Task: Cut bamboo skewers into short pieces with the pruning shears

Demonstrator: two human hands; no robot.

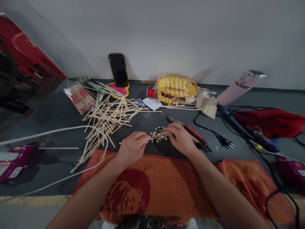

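Note:
My left hand [133,147] is closed around a thin wooden stick [151,139]. One end pokes out past the fingertips, and a bit shows behind the hand. Just beyond lies a small pile of short cut stick pieces [160,135] on the dark table. At the pile's right edge is my right hand [180,136], fingers curled and pinched together; whatever they hold is too small to make out. Behind that hand lie red-handled pruning shears [194,132], partly hidden by it. Many long wooden sticks [107,117] are heaped to the left.
An orange towel [166,184] covers the front edge. At the back stand a phone [118,70], a red thread spool [151,92], a yellow woven basket [177,86] and a pink bottle [240,87]. A white cable [71,128] crosses the left; a black plug [225,141] lies right.

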